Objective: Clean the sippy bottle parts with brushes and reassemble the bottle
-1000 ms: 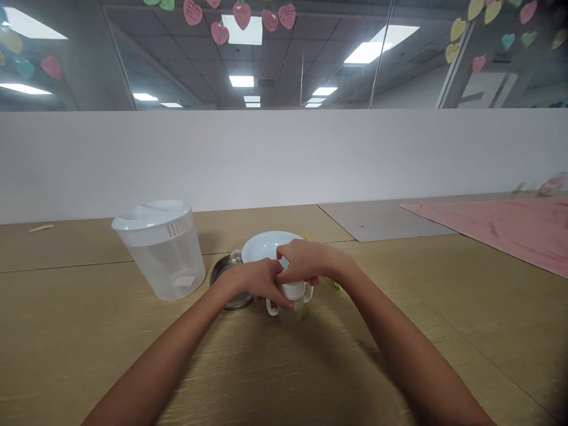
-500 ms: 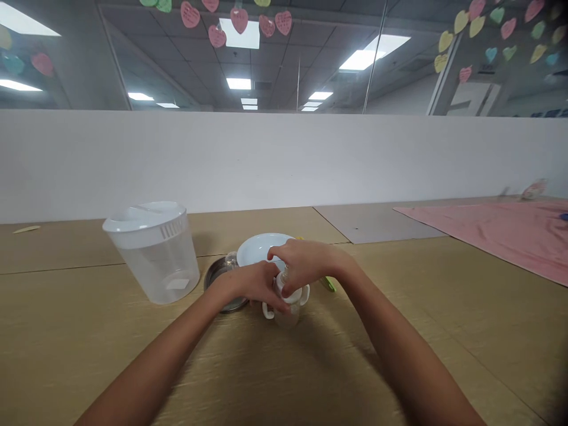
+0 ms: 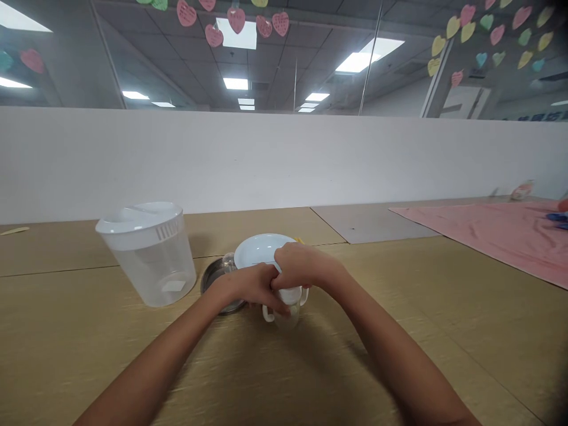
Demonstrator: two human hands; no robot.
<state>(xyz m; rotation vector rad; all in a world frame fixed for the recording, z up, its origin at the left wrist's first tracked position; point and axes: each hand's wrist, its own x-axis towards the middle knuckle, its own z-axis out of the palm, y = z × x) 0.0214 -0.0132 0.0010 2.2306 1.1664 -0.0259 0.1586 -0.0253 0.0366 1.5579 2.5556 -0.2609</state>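
A two-handled baby bottle (image 3: 287, 320) with a white collar and a clear body stands upright on the tabletop in front of me. My left hand (image 3: 260, 285) grips it from the left, thumb across the front below the collar. Over its top, my right hand (image 3: 299, 266) is closed with fingers curled round the teat, which they hide. Just behind the hands is a white bowl (image 3: 255, 247), partly covered by them. A round metal dish (image 3: 208, 278) lies left of the bottle, with a small clear item (image 3: 228, 260) at its rim.
A clear plastic bucket (image 3: 148, 266) with a white lid stands to the left. A pink cloth (image 3: 488, 231) covers the right rear of the table (image 3: 399, 284), and part of another person's hand shows at the right edge above a blue object (image 3: 558, 219). A white wall runs behind.
My right hand's fingers have closed over the bottle's teat, which was visible between them before. My left hand keeps its hold. The view has turned slightly to the right.
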